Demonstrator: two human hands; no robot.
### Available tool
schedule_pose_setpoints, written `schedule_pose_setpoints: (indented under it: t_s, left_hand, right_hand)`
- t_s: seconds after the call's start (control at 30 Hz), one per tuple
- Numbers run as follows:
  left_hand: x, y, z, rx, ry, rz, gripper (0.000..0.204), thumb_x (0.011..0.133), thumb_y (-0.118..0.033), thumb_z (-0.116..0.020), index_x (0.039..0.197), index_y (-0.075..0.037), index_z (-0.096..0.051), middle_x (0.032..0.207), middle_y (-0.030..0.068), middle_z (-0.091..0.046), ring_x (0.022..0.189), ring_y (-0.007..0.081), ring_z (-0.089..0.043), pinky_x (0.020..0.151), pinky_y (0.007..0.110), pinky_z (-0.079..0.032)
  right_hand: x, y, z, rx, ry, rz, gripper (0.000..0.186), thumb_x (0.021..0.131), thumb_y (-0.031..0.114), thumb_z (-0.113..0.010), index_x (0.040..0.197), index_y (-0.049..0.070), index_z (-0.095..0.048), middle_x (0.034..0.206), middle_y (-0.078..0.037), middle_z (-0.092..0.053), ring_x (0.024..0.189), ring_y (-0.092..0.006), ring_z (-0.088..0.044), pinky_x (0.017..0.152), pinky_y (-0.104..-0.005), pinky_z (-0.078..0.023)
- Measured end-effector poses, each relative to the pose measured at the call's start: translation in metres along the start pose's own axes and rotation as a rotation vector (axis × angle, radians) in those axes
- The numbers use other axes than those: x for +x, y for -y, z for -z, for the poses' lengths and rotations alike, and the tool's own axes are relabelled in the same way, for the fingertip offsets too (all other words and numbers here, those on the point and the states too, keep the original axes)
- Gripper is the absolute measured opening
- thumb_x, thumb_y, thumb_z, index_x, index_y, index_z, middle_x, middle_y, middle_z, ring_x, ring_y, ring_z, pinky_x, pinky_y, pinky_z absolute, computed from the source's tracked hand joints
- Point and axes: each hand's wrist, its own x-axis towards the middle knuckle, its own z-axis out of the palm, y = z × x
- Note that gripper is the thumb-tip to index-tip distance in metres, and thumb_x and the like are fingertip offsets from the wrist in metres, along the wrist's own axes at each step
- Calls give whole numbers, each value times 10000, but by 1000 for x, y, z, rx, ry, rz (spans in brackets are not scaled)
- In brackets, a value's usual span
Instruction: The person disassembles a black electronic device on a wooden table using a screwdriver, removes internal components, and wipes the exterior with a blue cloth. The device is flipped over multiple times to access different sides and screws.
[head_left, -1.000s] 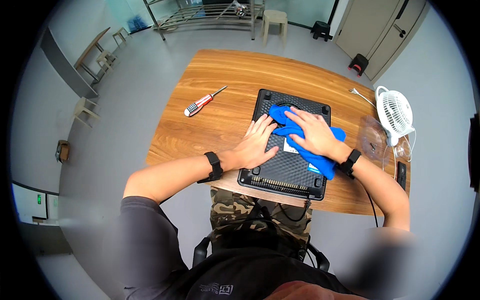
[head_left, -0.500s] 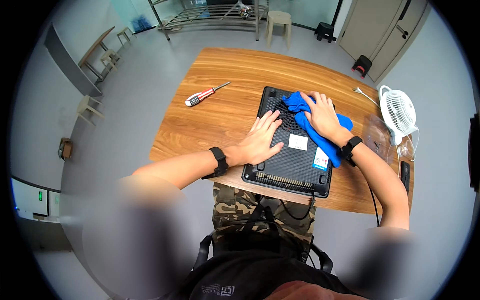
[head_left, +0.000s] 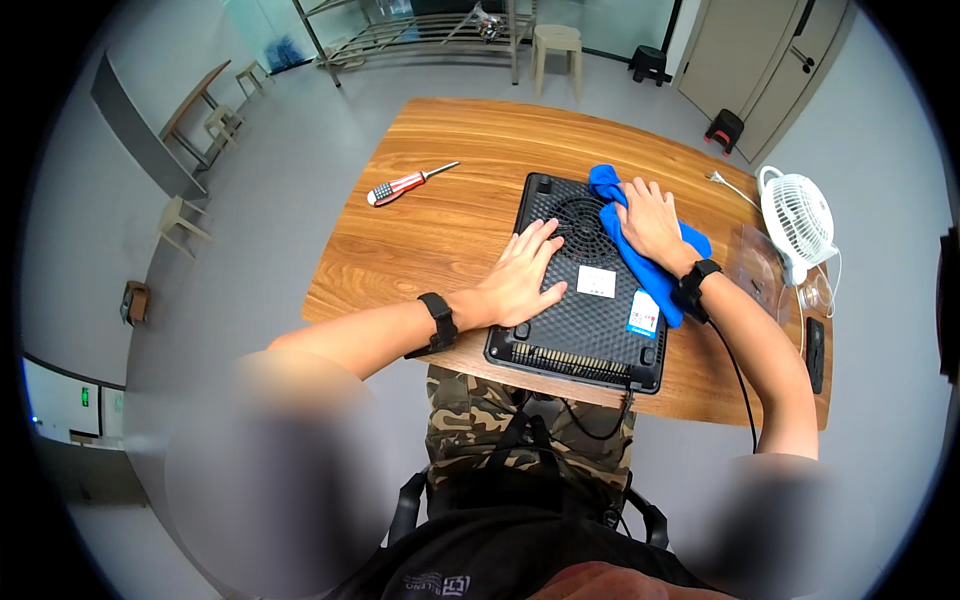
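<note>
A person sits at a wooden table (head_left: 450, 220), seen from above by a camera on their head. In front of them lies a black flat appliance (head_left: 585, 290), turned upside down so its grilled underside and round fan vent face up. It sits near the table's front edge, with its cord hanging off the near side.

The left hand (head_left: 525, 278) rests flat on the left part of the appliance, palm down, fingers spread wide and straight, gripping nothing. A dark band sits on that wrist.

The right hand (head_left: 650, 220) lies palm down on a blue cloth (head_left: 640, 255), fingers stretched out and slightly apart, pressing on the cloth rather than closing around it. The cloth runs as a long strip across the upper right part of the appliance, from its far edge down toward its right side, and lies partly under the hand and wrist. A dark band sits on this wrist too.

A screwdriver (head_left: 408, 184) with a red, white and blue handle lies on the table to the far left, well apart from both hands. A small white fan (head_left: 797, 218) stands at the table's right edge. Just beside it lie a clear plastic bag (head_left: 755, 268) and a dark phone (head_left: 815, 353). A beige stool (head_left: 557, 45) stands on the grey floor beyond the table.
</note>
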Motion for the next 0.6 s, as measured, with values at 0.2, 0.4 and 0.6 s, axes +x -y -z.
schedule_pose_setpoints:
  t_s: [0.2, 0.4, 0.6]
  left_hand:
    - [2, -2, 3, 23, 14, 12, 692, 1002, -397, -580, 1495, 41, -372, 1640, 254, -217, 1540, 451, -182, 1263, 536, -219]
    - [2, -1, 0, 29, -9, 2, 672, 1006, -385, -581, 1488, 42, -389, 1640, 253, -221, 1534, 456, -193, 1259, 537, -226]
    - [1, 2, -6, 48, -15, -7, 663, 998, -368, -594, 1477, 51, -407, 1643, 257, -216, 1539, 454, -179, 1256, 534, -227]
  right_hand:
    - [-2, 4, -2, 2, 44, -18, 406, 1010, 328, -567, 1217, -21, -581, 1212, -203, -597, 1159, -385, -577, 960, -531, -455]
    - [-18, 7, 13, -26, 181, -15, 424, 1002, 335, -579, 1155, -60, -565, 1151, -258, -601, 1086, -429, -615, 899, -557, -492]
    - [-7, -7, -7, -3, 46, 94, 349, 999, 274, -574, 1144, -42, -538, 1123, -250, -603, 1059, -439, -615, 885, -558, -497]
